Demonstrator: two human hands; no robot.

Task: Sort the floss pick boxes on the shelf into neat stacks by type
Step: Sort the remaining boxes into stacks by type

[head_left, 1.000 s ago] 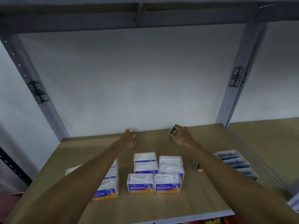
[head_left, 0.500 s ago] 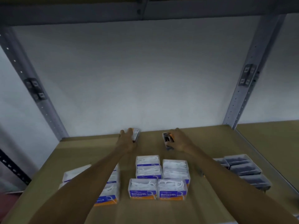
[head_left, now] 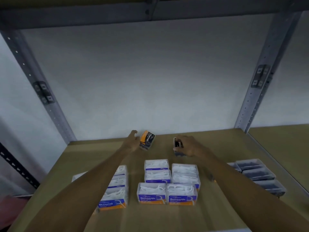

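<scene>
At the back of the wooden shelf (head_left: 217,141) my left hand (head_left: 132,142) grips a black and orange Charcoal floss pick box (head_left: 147,139), tilted on one corner. My right hand (head_left: 189,146) closes over a second Charcoal box (head_left: 178,144) that stands on the shelf. In front of them, clear Smooth boxes (head_left: 167,193) with white picks are grouped in rows. Round boxes (head_left: 115,196) stand in a line on the left, partly hidden by my left forearm. Dark Charcoal boxes (head_left: 259,174) lie in a row on the right.
A white wall backs the shelf. Grey metal uprights (head_left: 257,91) stand at the back left and back right, and a grey beam crosses overhead. A second wooden shelf (head_left: 284,143) continues to the right. The front edge runs near the bottom of the view.
My left hand has tipped its Charcoal box up so the orange label shows. My right hand has set its box down on the shelf and stays closed on it.
</scene>
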